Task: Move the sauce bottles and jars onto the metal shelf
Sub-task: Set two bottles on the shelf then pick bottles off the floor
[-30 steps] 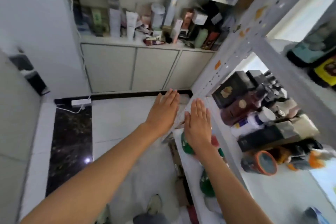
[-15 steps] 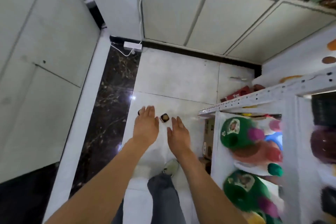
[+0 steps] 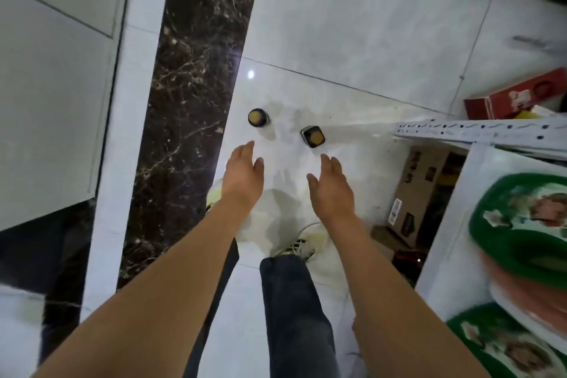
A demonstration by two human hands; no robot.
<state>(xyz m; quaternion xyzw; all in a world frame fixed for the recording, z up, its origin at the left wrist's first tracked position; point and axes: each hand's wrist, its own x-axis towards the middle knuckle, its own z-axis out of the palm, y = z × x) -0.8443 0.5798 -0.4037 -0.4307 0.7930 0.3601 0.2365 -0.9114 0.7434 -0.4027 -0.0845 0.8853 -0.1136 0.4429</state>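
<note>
Two dark jars with brownish lids stand on the white floor tiles, seen from above. The round jar (image 3: 258,117) is on the left, the squarer jar (image 3: 313,136) to its right. My left hand (image 3: 243,172) hangs open just below the round jar, fingers relaxed, holding nothing. Below the squarer jar my right hand (image 3: 331,186) is also open and empty. Neither hand touches a jar. The white metal shelf (image 3: 478,133) juts in from the right, its perforated rail at jar level.
Green-lidded tubs (image 3: 521,224) sit on the shelf at the right. A cardboard box (image 3: 420,184) and a red carton (image 3: 515,98) lie on the floor under it. My legs and shoes (image 3: 294,255) are below. A dark marble strip (image 3: 184,70) and white cabinet panels run along the left.
My view has tilted from the shelves down to the floor. Both hands have dropped toward the two jars and spread apart, still empty.
</note>
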